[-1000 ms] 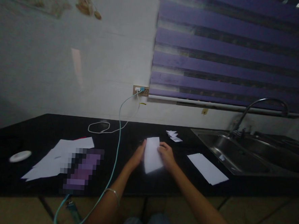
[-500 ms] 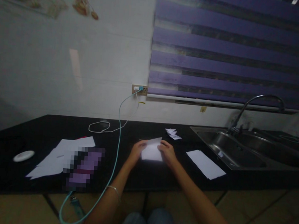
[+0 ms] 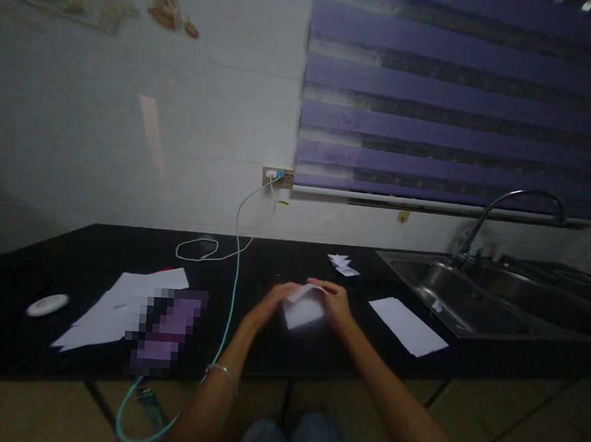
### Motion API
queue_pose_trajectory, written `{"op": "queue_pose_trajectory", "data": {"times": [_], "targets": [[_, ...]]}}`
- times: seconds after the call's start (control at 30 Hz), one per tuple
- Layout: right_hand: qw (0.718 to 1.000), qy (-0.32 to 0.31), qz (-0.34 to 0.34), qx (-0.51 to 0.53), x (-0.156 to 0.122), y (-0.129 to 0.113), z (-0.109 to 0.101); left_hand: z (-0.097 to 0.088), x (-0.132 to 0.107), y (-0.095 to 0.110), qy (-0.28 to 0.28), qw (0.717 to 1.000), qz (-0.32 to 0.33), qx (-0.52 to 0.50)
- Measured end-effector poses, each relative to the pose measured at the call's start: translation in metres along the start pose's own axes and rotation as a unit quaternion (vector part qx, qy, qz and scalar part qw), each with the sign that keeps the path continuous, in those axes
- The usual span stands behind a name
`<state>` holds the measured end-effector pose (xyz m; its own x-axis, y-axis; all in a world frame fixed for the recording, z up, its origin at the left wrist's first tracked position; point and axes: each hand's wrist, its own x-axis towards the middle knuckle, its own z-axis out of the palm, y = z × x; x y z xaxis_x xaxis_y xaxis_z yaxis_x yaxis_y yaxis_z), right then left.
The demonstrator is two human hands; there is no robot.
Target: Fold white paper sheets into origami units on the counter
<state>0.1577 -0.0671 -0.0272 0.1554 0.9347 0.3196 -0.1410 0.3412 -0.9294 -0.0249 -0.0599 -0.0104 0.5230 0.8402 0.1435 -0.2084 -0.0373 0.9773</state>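
Observation:
Between my hands, over the dark countertop, is a sheet of white paper (image 3: 304,310) whose far edge is bent over toward me. My left hand (image 3: 272,301) grips its left side near the fold. On the right side, my right hand (image 3: 337,305) holds the paper with its fingers over the far edge. The fingertips are partly hidden and a little blurred. Beyond the right hand lie small folded paper pieces (image 3: 343,264), and to the right of it are flat white paper strips (image 3: 409,327).
Loose white sheets (image 3: 104,309) lie on the left, partly under a pixelated purple object (image 3: 169,326) with a teal cable (image 3: 236,271) running to the wall socket (image 3: 278,177). A white round object (image 3: 48,305) sits far left. A steel sink (image 3: 445,303) with a tap is at right.
The paper has turned slightly and its far edge, which stood up before, now folds toward me. My right hand's fingers have moved over that edge; my left hand has shifted slightly right.

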Motion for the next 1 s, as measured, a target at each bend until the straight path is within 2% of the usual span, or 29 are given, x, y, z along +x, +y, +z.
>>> {"op": "queue_pose_trajectory", "data": {"times": [0.07,0.23,0.33,0.47,0.6,0.73,0.87,1.0], "targets": [[1.000,-0.008,-0.010,-0.001,-0.001,-0.001,-0.001,0.002,-0.005,0.007,-0.058,0.996,0.004,0.060],[0.999,-0.012,0.001,0.041,-0.003,-0.007,0.002,0.004,-0.003,0.007,-0.095,0.986,-0.036,0.135],[0.995,0.006,0.024,0.093,-0.003,-0.015,0.005,0.003,0.000,-0.002,-0.067,0.987,-0.021,0.147],[0.990,0.046,0.068,0.116,-0.002,-0.018,0.007,0.002,-0.001,-0.007,0.003,0.991,0.022,0.129],[0.996,-0.006,0.091,0.021,-0.005,-0.009,0.008,0.001,-0.001,-0.007,0.065,0.988,0.058,0.130],[0.993,-0.046,0.056,-0.095,-0.008,0.000,0.005,0.002,-0.003,-0.004,0.079,0.985,0.068,0.134],[0.994,-0.040,0.036,-0.098,-0.009,-0.003,0.003,0.004,-0.006,-0.001,0.061,0.990,0.044,0.116],[0.995,-0.060,0.015,-0.081,-0.009,-0.008,0.004,0.003,-0.006,-0.002,0.061,0.990,0.035,0.120]]}}
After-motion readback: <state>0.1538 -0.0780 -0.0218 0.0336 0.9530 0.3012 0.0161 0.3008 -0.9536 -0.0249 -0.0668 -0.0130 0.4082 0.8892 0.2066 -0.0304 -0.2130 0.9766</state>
